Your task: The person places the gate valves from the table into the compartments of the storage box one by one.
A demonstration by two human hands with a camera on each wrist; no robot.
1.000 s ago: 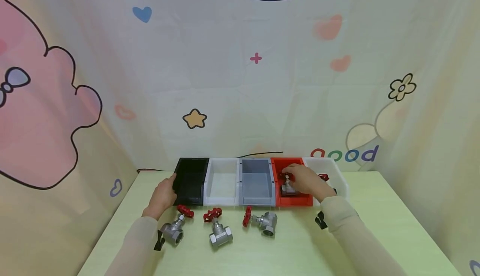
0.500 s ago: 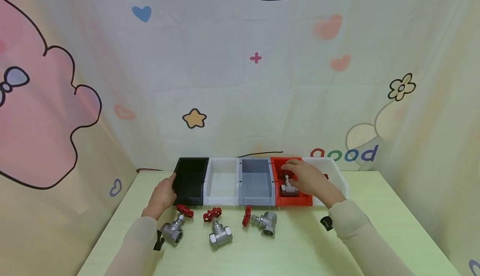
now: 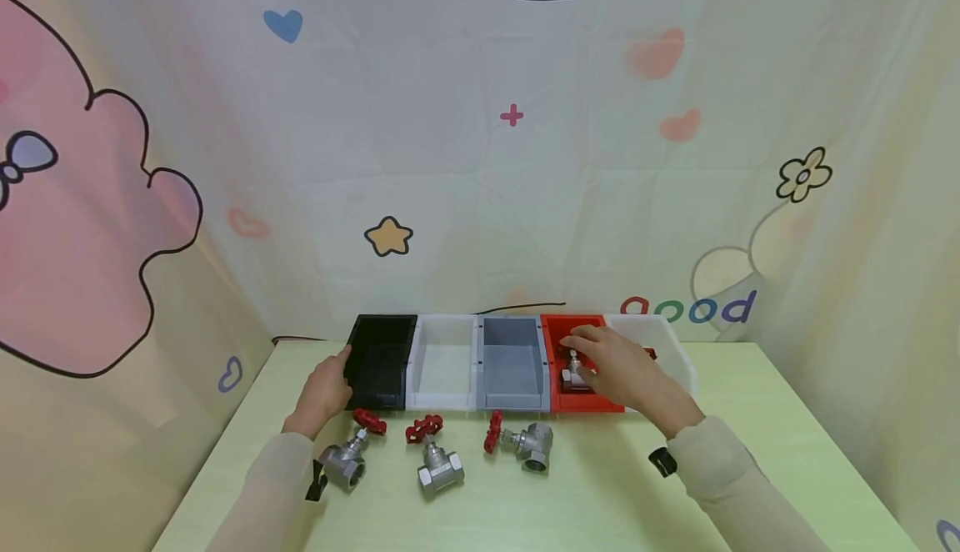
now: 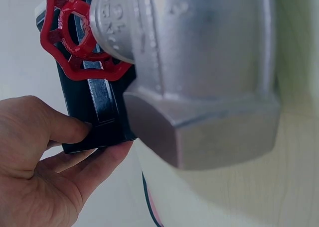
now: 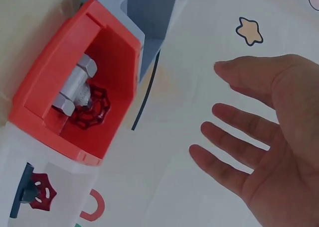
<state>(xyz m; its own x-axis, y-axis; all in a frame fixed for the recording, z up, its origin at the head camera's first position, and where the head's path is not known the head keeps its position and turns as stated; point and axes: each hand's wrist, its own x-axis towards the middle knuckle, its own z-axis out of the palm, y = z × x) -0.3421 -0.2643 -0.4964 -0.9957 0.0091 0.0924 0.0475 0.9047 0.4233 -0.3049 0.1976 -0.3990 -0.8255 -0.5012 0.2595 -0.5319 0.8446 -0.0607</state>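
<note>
My left hand [image 3: 322, 393] holds the black bin [image 3: 381, 364] by its left wall. In the left wrist view, the thumb lies over the rim and the fingers are on the outer side. My right hand [image 3: 622, 368] is over the red bin [image 3: 588, 403], its fingers spread and apart from anything in the right wrist view. Inside that bin lies a metal gate valve [image 5: 76, 87] with a red handwheel [image 5: 92, 110]. Another gate valve, mostly hidden, is in the right-hand white bin [image 3: 678, 360]; its red handwheel [image 5: 44, 192] shows in the right wrist view.
Three gate valves lie on the table before the bins: left [image 3: 347, 460], middle [image 3: 441, 467] and right [image 3: 531, 447]. A white bin [image 3: 444, 402] and a grey bin [image 3: 514, 403] stand between black and red. A printed curtain [image 3: 480, 202] hangs behind.
My right hand has let go of the gate valve in the red bin and drawn slightly up and to the right. My left hand has stayed on the black bin.
</note>
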